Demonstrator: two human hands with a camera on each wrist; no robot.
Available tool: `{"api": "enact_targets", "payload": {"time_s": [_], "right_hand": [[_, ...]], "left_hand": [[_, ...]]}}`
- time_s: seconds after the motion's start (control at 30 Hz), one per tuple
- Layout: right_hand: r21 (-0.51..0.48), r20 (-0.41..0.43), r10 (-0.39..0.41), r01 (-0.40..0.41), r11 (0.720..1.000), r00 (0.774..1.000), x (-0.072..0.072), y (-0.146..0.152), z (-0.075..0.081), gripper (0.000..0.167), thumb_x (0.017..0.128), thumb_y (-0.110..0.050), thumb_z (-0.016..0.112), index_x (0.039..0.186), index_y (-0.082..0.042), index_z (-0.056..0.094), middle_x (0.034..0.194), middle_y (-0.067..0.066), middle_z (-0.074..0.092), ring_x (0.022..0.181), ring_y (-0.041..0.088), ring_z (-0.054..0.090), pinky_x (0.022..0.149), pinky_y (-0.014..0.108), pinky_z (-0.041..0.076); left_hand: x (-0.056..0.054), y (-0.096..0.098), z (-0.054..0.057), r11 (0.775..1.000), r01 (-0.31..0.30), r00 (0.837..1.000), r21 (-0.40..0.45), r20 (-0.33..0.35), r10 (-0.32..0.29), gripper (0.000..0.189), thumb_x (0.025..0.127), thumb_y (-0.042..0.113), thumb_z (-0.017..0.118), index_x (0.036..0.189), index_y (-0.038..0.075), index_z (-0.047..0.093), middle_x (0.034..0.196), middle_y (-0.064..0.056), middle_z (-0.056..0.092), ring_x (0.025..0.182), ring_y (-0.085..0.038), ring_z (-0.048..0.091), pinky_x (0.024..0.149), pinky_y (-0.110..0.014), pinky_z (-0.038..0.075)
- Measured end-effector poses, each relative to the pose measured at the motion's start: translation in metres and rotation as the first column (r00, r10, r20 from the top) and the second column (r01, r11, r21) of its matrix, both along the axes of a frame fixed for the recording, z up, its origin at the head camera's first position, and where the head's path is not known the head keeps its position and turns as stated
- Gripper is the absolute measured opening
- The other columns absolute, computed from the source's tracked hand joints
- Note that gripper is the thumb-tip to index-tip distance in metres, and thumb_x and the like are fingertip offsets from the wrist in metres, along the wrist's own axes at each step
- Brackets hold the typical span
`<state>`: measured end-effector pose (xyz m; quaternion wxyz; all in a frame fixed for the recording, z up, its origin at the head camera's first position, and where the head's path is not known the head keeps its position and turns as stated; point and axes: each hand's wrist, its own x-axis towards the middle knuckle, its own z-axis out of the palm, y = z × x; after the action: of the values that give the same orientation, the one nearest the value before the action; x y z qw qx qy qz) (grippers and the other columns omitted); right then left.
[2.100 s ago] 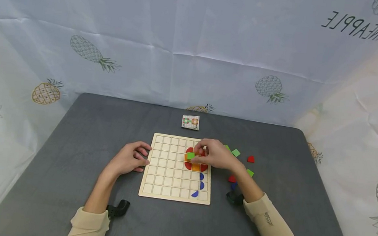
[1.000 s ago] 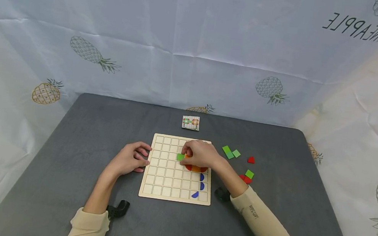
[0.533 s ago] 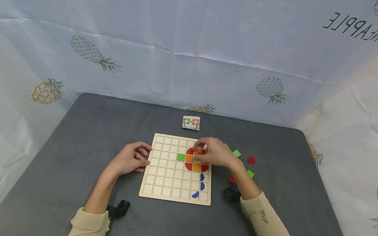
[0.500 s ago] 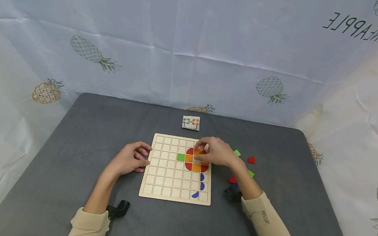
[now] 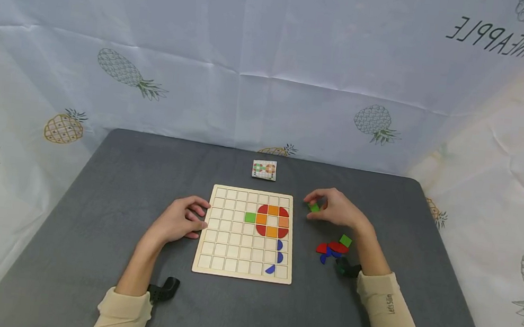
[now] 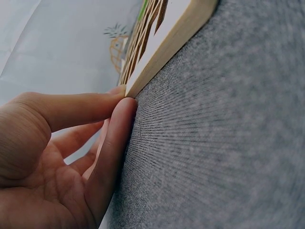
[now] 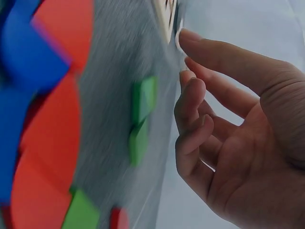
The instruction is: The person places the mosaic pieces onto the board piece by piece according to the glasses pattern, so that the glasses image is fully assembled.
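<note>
A wooden grid board (image 5: 224,250) bears a ring of red rounded pieces (image 5: 261,230) and orange squares (image 5: 273,210), with a green square (image 5: 250,217) left of the ring. Blue half-round pieces (image 5: 279,257) lie on its lower right. My left hand (image 5: 177,218) rests at the board's left edge; in the left wrist view its thumb and finger touch the wooden edge (image 6: 162,59). Right of the board, my right hand (image 5: 334,207) is over a green block (image 5: 314,207). Its thumb and fingers are apart in the right wrist view, with green blocks (image 7: 144,99) on the table beyond them.
A small patterned card (image 5: 264,169) lies behind the board. Red pieces (image 5: 338,247), blue pieces (image 5: 323,259) and a green square (image 5: 345,240) are piled near the right wrist. A patterned cloth (image 5: 248,109) hangs behind the grey table (image 5: 171,164).
My right hand carried the green square left across the board and let it go left of the ring. It then moved right, off the board, to the green blocks. The left hand stayed put.
</note>
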<state>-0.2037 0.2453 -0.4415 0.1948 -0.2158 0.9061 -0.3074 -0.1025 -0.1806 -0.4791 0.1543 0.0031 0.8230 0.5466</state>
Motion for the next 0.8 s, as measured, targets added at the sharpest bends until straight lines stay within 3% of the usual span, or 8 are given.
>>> {"api": "enact_targets", "payload": {"time_s": [0.27, 0.43, 0.8], "right_hand": [[-0.010, 0.037, -0.022, 0.023, 1.000, 0.999, -0.005, 0.028, -0.010, 0.037, 0.088, -0.010, 0.090, 0.120, 0.002, 0.075, 0.108, 0.017, 0.071, 0.091, 0.022, 0.059, 0.072, 0.026, 0.052], [-0.003, 0.041, -0.021, 0.021, 1.000, 0.999, -0.007, 0.038, -0.014, 0.034, 0.088, -0.011, 0.091, 0.117, 0.000, 0.076, 0.105, 0.015, 0.071, 0.094, 0.023, 0.057, 0.072, 0.025, 0.049], [0.009, 0.060, -0.018, 0.017, 1.000, 0.998, -0.010, 0.044, -0.012, 0.028, 0.089, -0.012, 0.090, 0.114, -0.006, 0.079, 0.101, 0.011, 0.067, 0.073, 0.016, 0.052, 0.063, 0.025, 0.045]], "left_hand": [[-0.001, 0.000, 0.001, 1.000, 0.002, 1.000, 0.003, 0.002, -0.002, 0.046, 0.096, -0.001, 0.078, 0.139, 0.000, 0.063, 0.114, -0.018, 0.060, 0.084, -0.020, 0.064, 0.066, -0.033, 0.067], [-0.002, 0.000, 0.002, 1.000, 0.004, 1.000, 0.001, 0.000, -0.004, 0.045, 0.096, -0.001, 0.078, 0.139, 0.000, 0.063, 0.113, -0.018, 0.060, 0.084, -0.021, 0.064, 0.066, -0.033, 0.067], [-0.002, -0.001, 0.005, 1.000, 0.010, 1.000, 0.005, 0.004, -0.010, 0.045, 0.096, -0.002, 0.077, 0.139, -0.001, 0.063, 0.112, -0.018, 0.059, 0.083, -0.020, 0.064, 0.065, -0.033, 0.067]]}}
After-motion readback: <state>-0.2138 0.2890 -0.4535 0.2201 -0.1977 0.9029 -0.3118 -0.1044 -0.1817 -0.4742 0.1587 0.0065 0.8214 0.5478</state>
